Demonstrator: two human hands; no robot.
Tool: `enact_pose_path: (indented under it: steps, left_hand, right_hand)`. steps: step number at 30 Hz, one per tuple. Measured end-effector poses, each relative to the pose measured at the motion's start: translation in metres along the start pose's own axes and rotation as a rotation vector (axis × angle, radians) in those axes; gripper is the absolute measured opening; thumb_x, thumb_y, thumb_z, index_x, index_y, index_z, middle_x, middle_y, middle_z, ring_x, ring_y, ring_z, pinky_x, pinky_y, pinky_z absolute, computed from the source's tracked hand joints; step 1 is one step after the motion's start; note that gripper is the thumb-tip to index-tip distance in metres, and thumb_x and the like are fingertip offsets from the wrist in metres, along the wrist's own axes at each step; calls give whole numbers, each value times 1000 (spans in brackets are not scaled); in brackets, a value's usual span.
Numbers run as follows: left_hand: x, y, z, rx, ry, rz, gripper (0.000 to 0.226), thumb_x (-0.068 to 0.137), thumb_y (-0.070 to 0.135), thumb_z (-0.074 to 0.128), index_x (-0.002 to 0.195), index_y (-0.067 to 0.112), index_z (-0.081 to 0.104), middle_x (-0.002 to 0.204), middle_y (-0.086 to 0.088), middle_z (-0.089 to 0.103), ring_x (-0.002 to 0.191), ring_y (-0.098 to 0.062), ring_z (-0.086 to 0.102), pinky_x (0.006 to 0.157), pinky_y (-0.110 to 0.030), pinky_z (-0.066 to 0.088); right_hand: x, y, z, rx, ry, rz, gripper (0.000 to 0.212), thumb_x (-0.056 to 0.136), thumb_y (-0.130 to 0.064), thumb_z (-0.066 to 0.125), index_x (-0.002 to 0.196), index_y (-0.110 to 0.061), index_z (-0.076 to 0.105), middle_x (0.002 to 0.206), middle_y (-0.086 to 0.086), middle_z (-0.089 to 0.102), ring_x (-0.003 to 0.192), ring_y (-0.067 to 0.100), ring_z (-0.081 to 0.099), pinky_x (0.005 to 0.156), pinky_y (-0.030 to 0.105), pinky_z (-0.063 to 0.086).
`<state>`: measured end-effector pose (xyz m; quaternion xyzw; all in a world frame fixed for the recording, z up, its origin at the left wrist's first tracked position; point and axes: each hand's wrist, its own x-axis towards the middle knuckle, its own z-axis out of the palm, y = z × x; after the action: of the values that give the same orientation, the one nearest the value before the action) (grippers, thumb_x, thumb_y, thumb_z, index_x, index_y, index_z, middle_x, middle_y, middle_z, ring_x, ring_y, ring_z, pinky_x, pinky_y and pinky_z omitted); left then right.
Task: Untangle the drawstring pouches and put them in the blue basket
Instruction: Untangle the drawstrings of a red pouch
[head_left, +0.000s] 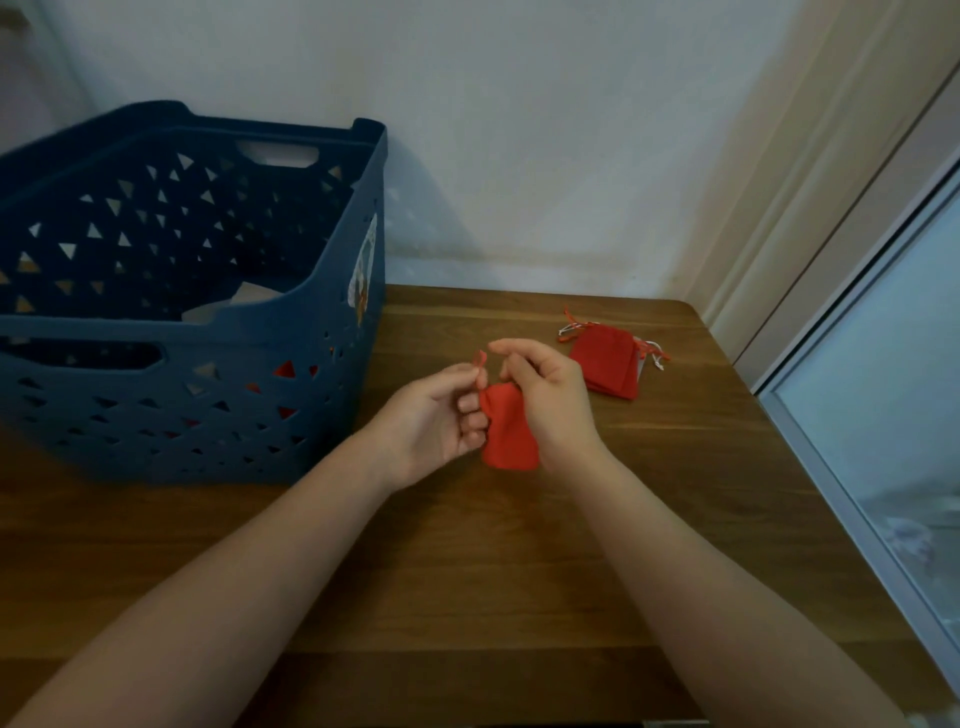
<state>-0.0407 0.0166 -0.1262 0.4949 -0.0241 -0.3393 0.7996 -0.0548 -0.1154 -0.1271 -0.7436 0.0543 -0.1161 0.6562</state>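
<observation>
A small red drawstring pouch (510, 434) hangs between my two hands above the wooden table (467, 545). My left hand (436, 421) pinches its red drawstring loop at the pouch's neck. My right hand (545, 395) grips the pouch's upper right side with curled fingers. A small pile of red pouches (608, 364) with red and white strings lies on the table to the right, beyond my right hand. The blue basket (171, 291) stands at the left on the table, and red shows through its side holes.
A white wall rises behind the table. A window frame (852, 395) runs along the table's right edge. The basket holds some pale items inside, and it has a sticker on its right wall.
</observation>
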Motion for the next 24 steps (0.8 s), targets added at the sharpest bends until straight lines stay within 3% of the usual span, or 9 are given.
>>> enact_pose_path:
  steps: [2, 5, 10, 14, 17, 19, 22, 24]
  left_hand:
    - [0, 4, 4, 310, 81, 11, 26, 96, 25, 45, 71, 18, 50, 60, 3, 45, 58, -13, 47, 64, -27, 41]
    - [1, 8, 7, 688, 238, 80, 27, 97, 25, 45, 71, 20, 52, 61, 3, 52, 62, -14, 52, 65, -27, 44]
    - [1, 3, 13, 1051, 186, 165, 26, 99, 27, 41, 77, 25, 56, 70, 4, 59, 64, -11, 56, 62, -24, 42]
    - [-3, 1, 13, 1166, 95, 269, 29, 100, 26, 36, 78, 19, 54, 77, -1, 59, 72, -19, 57, 71, -37, 48]
    - [-4, 0, 8, 1277, 62, 317, 33, 100, 32, 35, 85, 12, 57, 82, -7, 62, 75, -24, 59, 74, -41, 51]
    - [-3, -1, 6, 1280, 45, 346, 35, 99, 33, 35, 85, 11, 58, 78, -7, 62, 72, -26, 59, 72, -42, 51]
    - [-2, -4, 5, 1115, 67, 308, 34, 100, 34, 35, 82, 17, 58, 71, -4, 58, 66, -22, 56, 66, -37, 50]
    - [-2, -5, 4, 941, 140, 259, 35, 100, 35, 33, 79, 19, 55, 69, 0, 54, 63, -14, 52, 63, -28, 45]
  right_hand:
    - [-1, -2, -4, 118, -7, 47, 29, 95, -1, 43, 92, -18, 67, 68, -3, 55, 58, 6, 50, 56, 20, 41]
    - [-3, -11, -10, 169, -55, -25, 29, 92, 6, 44, 92, -10, 67, 65, 1, 56, 53, 9, 50, 50, 19, 41]
    - [0, -25, -3, 201, -173, -76, 34, 93, 7, 41, 94, -16, 66, 76, 1, 63, 69, 11, 63, 67, 24, 54]
    - [6, -28, 2, 142, -147, -86, 30, 93, 2, 47, 98, -22, 66, 85, -5, 69, 85, 6, 66, 81, 20, 52]
    - [8, -29, 1, 35, -178, -109, 28, 92, 0, 51, 102, -22, 66, 86, -12, 70, 86, 11, 67, 79, 25, 53]
    - [7, -30, 4, 30, -223, -103, 27, 92, 0, 50, 108, -18, 64, 88, -11, 70, 86, 1, 66, 79, 18, 50]
    - [6, -26, 6, -85, -251, -79, 46, 94, -10, 51, 136, -27, 42, 100, -14, 63, 91, 0, 64, 77, 16, 50]
    - [6, -22, 3, -261, -228, -87, 58, 95, -18, 51, 144, -31, 24, 99, -15, 55, 87, 6, 63, 75, 19, 49]
